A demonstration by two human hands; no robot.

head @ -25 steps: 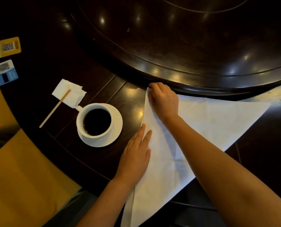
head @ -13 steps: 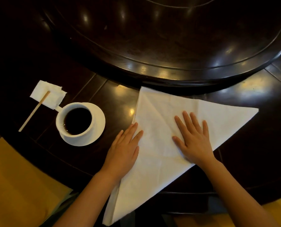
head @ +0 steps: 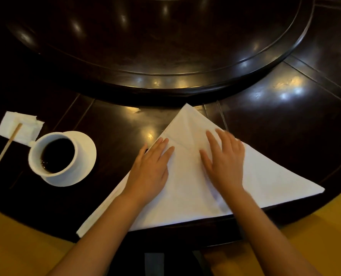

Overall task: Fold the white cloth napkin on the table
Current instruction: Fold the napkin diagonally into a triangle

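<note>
The white cloth napkin [head: 265, 180] lies folded into a large triangle on the dark wooden table [head: 116, 126], its apex pointing away from me and its long edge along the table's near rim. My left hand [head: 151, 168] rests flat on the napkin's left slope, fingers together and stretched out. My right hand [head: 223, 158] presses flat on the middle of the cloth, fingers spread. Neither hand grips the fabric. A crease runs down from the apex between the hands.
A white cup of dark coffee [head: 54, 156] on a saucer [head: 86, 156] stands left of the napkin. Behind it lie a small paper napkin [head: 14, 128] and a wooden stirrer [head: 4, 152]. A raised turntable [head: 165, 46] fills the table's far side.
My right hand left the napkin's far corner and came down flat on the middle of the cloth. The napnkin now sits with its apex away from me; the view shifted right.
</note>
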